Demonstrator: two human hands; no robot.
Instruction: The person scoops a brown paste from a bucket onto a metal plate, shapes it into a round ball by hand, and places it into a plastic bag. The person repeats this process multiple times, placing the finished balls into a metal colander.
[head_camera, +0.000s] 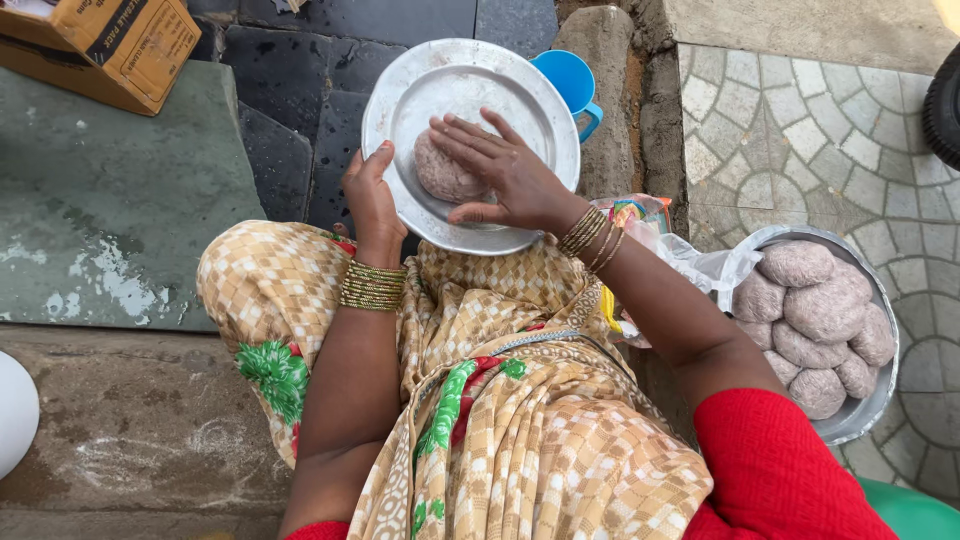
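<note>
A round metal plate rests on my lap, out over dark stone tiles. My left hand grips its left rim, thumb on top. A greyish-brown dough patty lies on the plate. My right hand presses flat on the patty with fingers spread, covering its right side. Gold bangles circle both wrists.
A metal bowl at the right holds several dough balls, with a plastic bag beside it. A blue cup stands behind the plate. A cardboard box sits at the top left, a white object at the left edge.
</note>
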